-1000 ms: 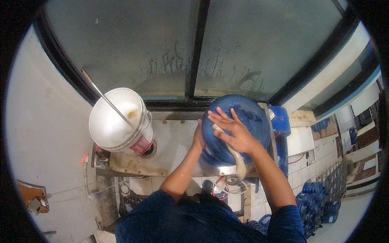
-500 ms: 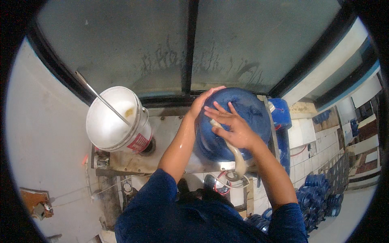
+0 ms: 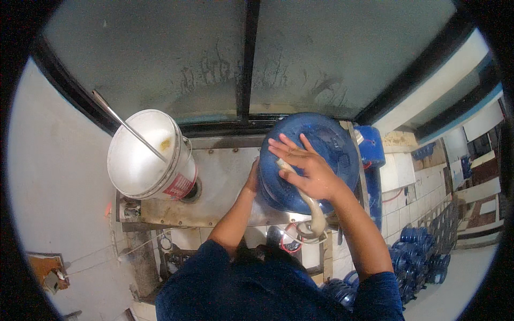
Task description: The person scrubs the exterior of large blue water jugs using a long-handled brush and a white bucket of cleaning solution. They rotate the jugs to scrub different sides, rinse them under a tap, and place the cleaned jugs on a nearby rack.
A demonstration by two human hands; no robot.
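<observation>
A large blue water jug stands bottom up on a metal bench, its rounded, wet end towards me. My right hand lies on it with the fingers stretched and spread. Under that palm runs a pale, limp strip like a wet cloth; its tip pokes out between thumb and forefinger, and its lower end hangs over the bench's front edge. My left hand rests flat against the jug's left side, with its fingers straight and partly hidden by the jug.
A white bucket with a long metal rod leaning in it stands at the left of the metal bench. Glass panels rise behind. Several blue jugs are piled at the lower right. A blue container stands right of the bench.
My left hand has slid from the jug's far upper edge down along its left side, towards me. The right hand stays in nearly the same place on the jug.
</observation>
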